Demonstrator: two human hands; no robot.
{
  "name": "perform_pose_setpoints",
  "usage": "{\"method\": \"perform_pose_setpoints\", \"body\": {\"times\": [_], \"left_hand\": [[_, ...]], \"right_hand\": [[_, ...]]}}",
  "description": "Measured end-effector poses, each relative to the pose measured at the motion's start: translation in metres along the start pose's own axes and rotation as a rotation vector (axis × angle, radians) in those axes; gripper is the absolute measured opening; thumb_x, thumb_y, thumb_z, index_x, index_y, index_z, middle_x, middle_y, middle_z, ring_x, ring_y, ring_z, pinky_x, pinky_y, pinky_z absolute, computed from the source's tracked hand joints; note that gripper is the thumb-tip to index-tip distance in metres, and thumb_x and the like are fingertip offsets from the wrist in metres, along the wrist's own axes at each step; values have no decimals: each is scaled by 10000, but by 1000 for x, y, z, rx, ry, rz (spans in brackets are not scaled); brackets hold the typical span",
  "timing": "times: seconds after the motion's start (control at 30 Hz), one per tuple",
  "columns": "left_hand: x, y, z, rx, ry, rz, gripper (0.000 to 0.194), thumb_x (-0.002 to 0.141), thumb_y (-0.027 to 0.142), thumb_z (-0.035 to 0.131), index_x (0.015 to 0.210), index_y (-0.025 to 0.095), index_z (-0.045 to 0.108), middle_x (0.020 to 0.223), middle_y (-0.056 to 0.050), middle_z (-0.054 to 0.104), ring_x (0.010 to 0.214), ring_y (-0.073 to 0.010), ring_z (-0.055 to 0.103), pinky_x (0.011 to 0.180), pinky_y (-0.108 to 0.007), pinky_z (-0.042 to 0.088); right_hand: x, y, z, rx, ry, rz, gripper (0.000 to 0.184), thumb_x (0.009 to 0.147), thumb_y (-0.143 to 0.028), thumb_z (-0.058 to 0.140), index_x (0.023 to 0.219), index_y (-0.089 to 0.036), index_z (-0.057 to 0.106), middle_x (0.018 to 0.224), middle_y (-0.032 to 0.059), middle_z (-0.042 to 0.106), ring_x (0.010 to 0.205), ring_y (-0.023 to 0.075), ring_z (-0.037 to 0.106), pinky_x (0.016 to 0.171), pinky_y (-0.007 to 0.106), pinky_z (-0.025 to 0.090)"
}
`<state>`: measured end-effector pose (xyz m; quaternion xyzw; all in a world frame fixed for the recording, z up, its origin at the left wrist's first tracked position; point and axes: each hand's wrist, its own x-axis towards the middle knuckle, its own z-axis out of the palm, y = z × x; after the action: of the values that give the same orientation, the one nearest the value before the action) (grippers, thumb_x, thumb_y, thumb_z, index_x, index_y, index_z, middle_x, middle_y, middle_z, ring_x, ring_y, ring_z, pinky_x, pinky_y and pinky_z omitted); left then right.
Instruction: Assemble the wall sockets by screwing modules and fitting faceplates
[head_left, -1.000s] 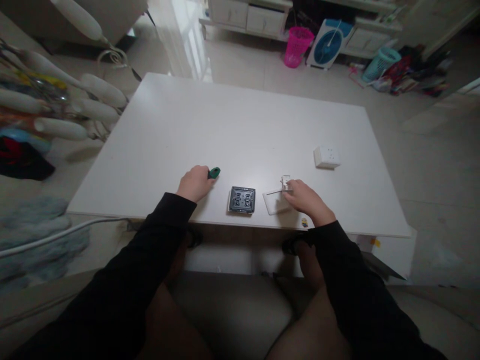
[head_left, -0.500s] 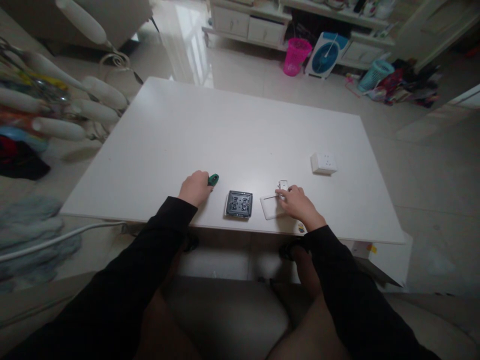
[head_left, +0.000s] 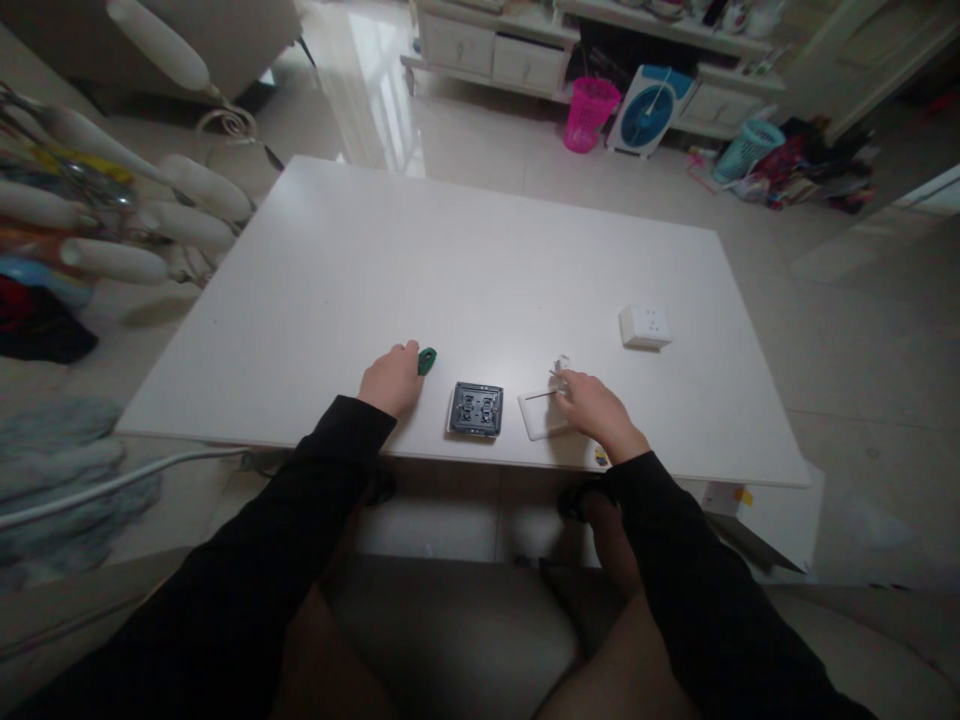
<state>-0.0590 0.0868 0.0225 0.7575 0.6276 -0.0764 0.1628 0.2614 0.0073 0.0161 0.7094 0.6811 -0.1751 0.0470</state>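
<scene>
My left hand (head_left: 391,379) is closed around a green tool handle (head_left: 427,361). Its rounded end sticks out past the fingers; the rest is hidden, so I cannot tell which tool it is. Between my hands a square black switch or socket piece (head_left: 476,409) lies on the table with its inner side up. My right hand (head_left: 592,398) pinches a small white socket module (head_left: 562,364), partly covered by the fingers. Below it a flat white cover plate (head_left: 541,418) lies on the table, with a thin dark line or rod along its upper edge.
A white boxed wall socket (head_left: 646,327) stands on the white table (head_left: 465,250), to the right. A small yellow sticker (head_left: 601,456) is near the front edge. Beyond, on the floor, are a pink basket (head_left: 590,115) and a blue fan (head_left: 648,112).
My right hand has turned the white module, so less of its face shows now. My left hand keeps the green handle nearly in place. The view has shifted slightly.
</scene>
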Motion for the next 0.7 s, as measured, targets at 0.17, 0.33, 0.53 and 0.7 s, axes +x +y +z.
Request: {"method": "perform_pose_setpoints", "body": {"times": [0.17,0.33,0.53,0.7], "left_hand": [[0,0,1,-33,-24,3,369,930,226,576,1278,108,534,1223,-242,640,1075,-384,686,839,-466,551],[2,4,-1,-180,137,38,532,897,221,657,1377,83,475,1303,-249,582,1180,-388,637,933,-509,560],[1,26,-5,-691,258,323,381,866,112,643,1241,146,581,1212,-124,655,1026,-204,667,910,-377,577],[-4,52,-3,-1132,9,281,170,902,188,672,1068,152,680,1007,-82,739,868,-162,694,797,-328,577]], "right_hand": [[-1,0,-3,17,43,57,362,990,-269,477,1296,-130,612,1196,204,735,1064,330,697,884,407,508],[-1,-5,-11,215,243,52,309,951,-264,529,1202,-145,663,1140,183,755,1010,304,709,889,410,523],[1,-23,-15,886,355,-40,225,861,-370,644,981,-196,721,895,52,760,786,194,679,773,359,536],[0,-41,-7,1257,311,-60,246,768,-381,754,885,-241,589,761,-25,708,753,166,675,738,323,536]]}}
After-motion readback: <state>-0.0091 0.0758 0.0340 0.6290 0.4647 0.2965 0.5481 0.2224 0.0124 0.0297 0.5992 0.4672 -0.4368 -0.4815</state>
